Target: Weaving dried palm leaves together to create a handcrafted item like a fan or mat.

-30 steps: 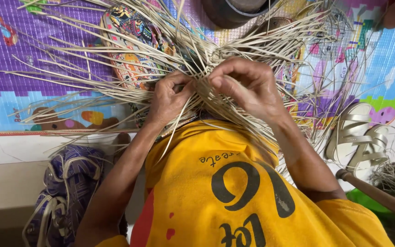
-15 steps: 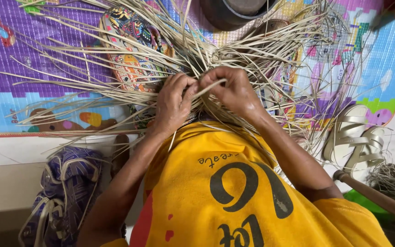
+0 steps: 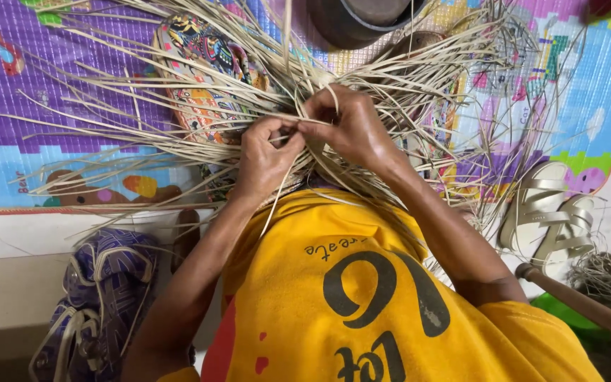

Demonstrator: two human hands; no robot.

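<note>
A woven piece of pale straw strips (image 3: 404, 78) lies in my lap, its loose ends fanning out to both sides. My left hand (image 3: 263, 159) pinches strips at the middle of the weave, fingers closed on them. My right hand (image 3: 348, 127) is right beside it, fingertips touching the left thumb, gripping a strip that loops over its knuckles. The woven centre is mostly hidden under both hands. I wear a yellow shirt (image 3: 362, 283).
A colourful foam play mat (image 3: 8, 92) covers the floor ahead, with a patterned leg (image 3: 203, 64) stretched over it. A dark round pot (image 3: 362, 18) stands at the top. Pale sandals (image 3: 549, 212) and a wooden handle (image 3: 581, 301) lie right; a purple bag (image 3: 104, 283) lies left.
My right hand moved left from the weave's right side to meet the left hand, then lifted slightly, pulling a strip up over its knuckles. The left hand stayed in place.
</note>
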